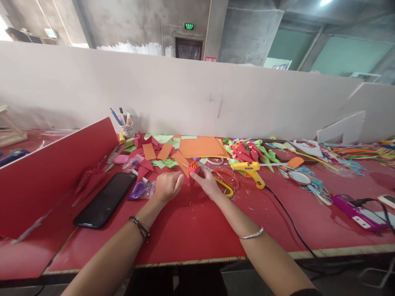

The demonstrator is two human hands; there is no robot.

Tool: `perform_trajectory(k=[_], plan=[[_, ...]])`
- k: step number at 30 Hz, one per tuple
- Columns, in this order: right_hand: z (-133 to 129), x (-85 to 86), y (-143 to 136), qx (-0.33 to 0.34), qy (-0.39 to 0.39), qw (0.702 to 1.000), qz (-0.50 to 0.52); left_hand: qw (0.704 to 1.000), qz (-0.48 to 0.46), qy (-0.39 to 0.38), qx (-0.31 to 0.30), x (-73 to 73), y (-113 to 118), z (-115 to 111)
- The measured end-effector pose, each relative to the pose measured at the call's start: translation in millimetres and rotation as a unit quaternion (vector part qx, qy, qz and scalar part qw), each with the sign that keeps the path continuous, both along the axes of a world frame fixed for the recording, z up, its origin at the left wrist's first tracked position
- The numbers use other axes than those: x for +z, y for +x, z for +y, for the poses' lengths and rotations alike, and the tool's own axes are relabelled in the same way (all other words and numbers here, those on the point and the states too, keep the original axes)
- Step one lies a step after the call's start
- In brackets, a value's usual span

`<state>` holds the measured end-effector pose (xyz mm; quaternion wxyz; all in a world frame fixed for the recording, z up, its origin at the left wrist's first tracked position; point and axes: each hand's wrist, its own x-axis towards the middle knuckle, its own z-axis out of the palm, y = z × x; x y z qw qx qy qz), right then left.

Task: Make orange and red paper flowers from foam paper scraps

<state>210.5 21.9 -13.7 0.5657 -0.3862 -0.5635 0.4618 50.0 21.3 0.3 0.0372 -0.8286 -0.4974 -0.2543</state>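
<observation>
Grasping a small red cone point(192, 170) between thumb and fingers, the right hand point(207, 183) held it upright above the middle of the table point(200, 234). An orange frill point(193, 164) and a purple tip point(196, 159) topped the cone. Just beside it, the left hand point(169, 186) was clenched in a loose fist, thumb uppermost; whether anything lay inside, I could not tell.

A purple packet point(138, 191) lay near the left hand, with a phone point(105, 200) farther left, beside a slanting red board point(58, 176). Just past the right hand were a yellow loop handle point(231, 191) and a yellow glue gun point(253, 172), whose cord point(290, 222) ran over the table's front edge.

Beyond the hands lay red paper pieces point(145, 168), orange sheets point(200, 146) and a pile of red and green pieces point(247, 152). A cup point(127, 131) of pens point(122, 116) stood behind, near the white partition point(173, 90). At far right, a purple power strip point(358, 211) rested on the table, with a plug in it.
</observation>
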Motion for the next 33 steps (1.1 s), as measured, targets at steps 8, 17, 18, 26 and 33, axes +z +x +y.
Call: perform_trajectory(k=[8, 17, 18, 26, 33], plan=[[-2, 0.9, 2, 0.003, -0.001, 1.000, -0.003, 0.999, -0.030, -0.006, -0.018, 1.9, -1, -1], [-6, -0.6, 3, -0.019, 0.019, 0.999, -0.037, 0.994, -0.099, -0.022, -0.050, 4.6, -2, -2], [-7, -0.6, 4, -0.021, 0.025, 0.998, -0.047, 0.993, -0.104, -0.024, -0.056, 4.9, -2, -2], [-12, 4.2, 7, -0.088, 0.169, 0.964, -0.183, 0.961, -0.217, -0.013, -0.171, 8.0, 6, -1], [-17, 11.6, 6, -0.108, 0.226, 0.921, -0.298, 0.961, -0.190, 0.085, -0.181, 21.0, -3, -9]])
